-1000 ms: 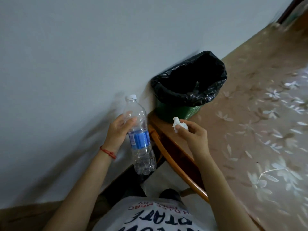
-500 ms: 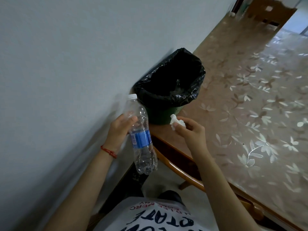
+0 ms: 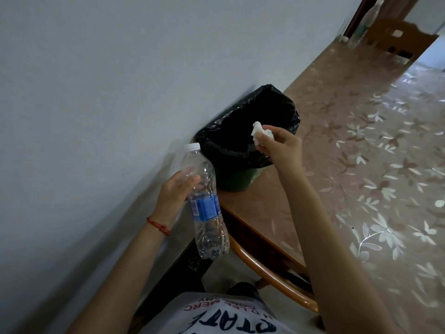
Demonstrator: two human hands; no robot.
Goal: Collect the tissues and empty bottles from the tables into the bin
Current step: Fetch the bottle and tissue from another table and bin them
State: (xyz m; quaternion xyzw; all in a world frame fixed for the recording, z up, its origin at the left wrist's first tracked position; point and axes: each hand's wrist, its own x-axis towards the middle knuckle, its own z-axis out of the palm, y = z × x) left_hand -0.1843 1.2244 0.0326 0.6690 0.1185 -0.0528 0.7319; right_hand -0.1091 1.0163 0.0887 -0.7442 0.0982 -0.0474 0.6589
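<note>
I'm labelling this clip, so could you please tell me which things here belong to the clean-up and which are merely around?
Part of the job:
tissue in the right hand
bottle in the left hand
bin

Just around:
table
chair
wall

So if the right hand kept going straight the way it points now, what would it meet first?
Probably the black bag lining the bin. The right hand, pinching a crumpled tissue, reaches over the near rim toward the open mouth, with nothing visible between; depth is hard to judge.
</note>
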